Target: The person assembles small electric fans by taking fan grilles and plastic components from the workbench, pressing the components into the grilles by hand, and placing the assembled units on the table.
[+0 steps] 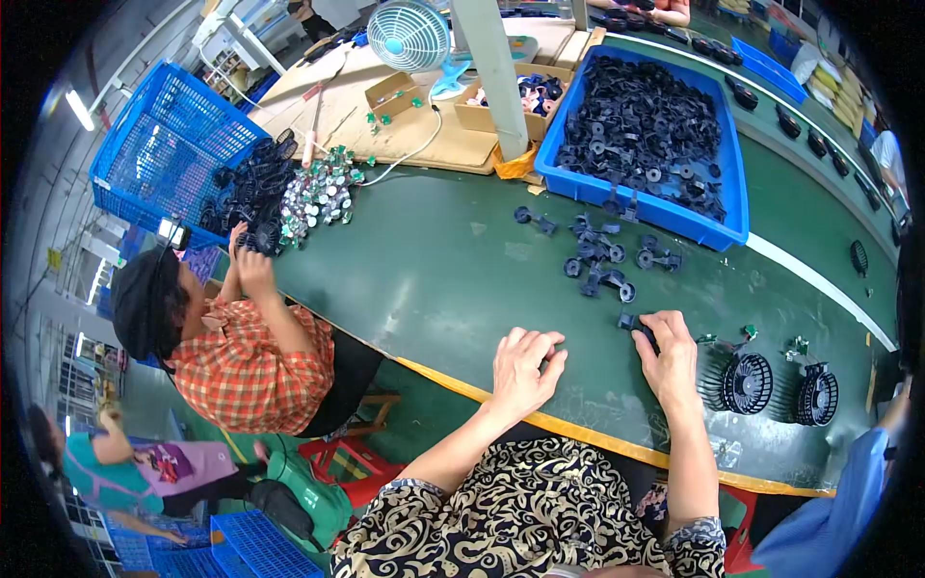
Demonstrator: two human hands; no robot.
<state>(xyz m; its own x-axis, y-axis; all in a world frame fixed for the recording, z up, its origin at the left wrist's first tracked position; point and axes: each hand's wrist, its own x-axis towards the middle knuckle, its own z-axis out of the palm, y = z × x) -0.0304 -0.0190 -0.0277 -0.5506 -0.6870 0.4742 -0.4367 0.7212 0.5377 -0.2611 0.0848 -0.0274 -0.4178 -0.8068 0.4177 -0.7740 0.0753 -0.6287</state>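
Over the green bench my left hand (pixel 525 371) hovers or rests near the front edge, fingers loosely bent, thumb apart, nothing visible in it. My right hand (pixel 673 358) is closed around a small black plastic part (pixel 626 321); one end shows beyond the thumb and fingers, the rest is hidden. Beyond my hands lie several loose black plastic brackets (pixel 595 252) with round ends. To the right of my right hand stand two black round fan cages (pixel 747 382) (pixel 817 395), with small green circuit boards (pixel 750 332) beside them.
A blue tray (pixel 644 223) heaped with black brackets sits at the back. At left, a co-worker in a checked shirt (pixel 255 361) handles parts beside a blue crate (pixel 145 202) and a pile of small boards (pixel 316 197). A post (pixel 493 77) and desk fan (pixel 409 37) stand behind.
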